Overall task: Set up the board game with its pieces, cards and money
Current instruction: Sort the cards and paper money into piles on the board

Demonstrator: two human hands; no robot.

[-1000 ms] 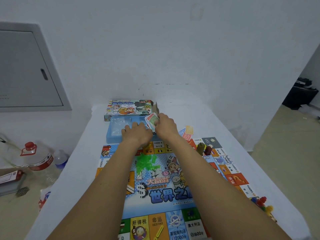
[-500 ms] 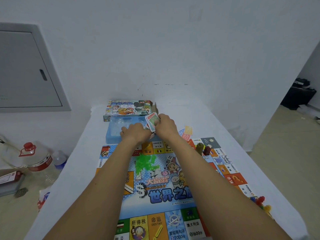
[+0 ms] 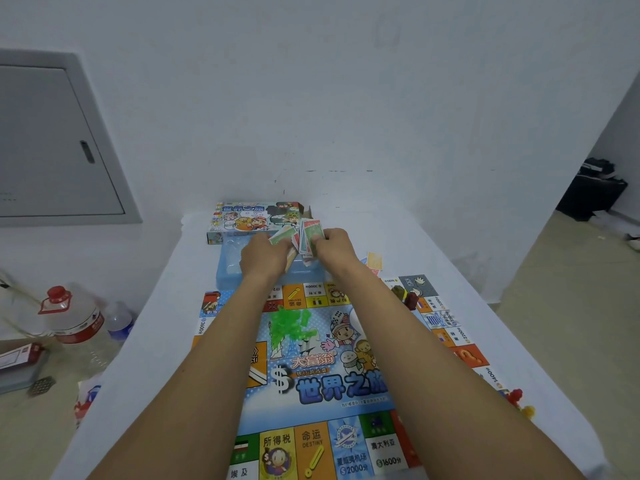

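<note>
Desk (image 3: 450, 258) first, white and long, its far end butting the wall, with bare room down both sides of the board (image 3: 322, 382), which lies flat in the middle, near edge out of frame. Beyond it the blue tray (image 3: 228, 268) sits just in front of the game box (image 3: 249, 220), likely parked there so the parts come straight out. Both arms reach across the board, over the tray. Right hand (image 3: 334, 245) grips a fanned stack of money notes (image 3: 308, 239) upright, fingers curled round it; left hand (image 3: 263, 254) pinches a single note (image 3: 282, 235) off the fan, sorting or counting, I'd say. Loose cards (image 3: 374, 261) wait just right of the tray, green plastic pieces (image 3: 287, 322) on the board's centre, small tokens (image 3: 403, 296) at its far right corner, more near the desk's right edge.
</note>
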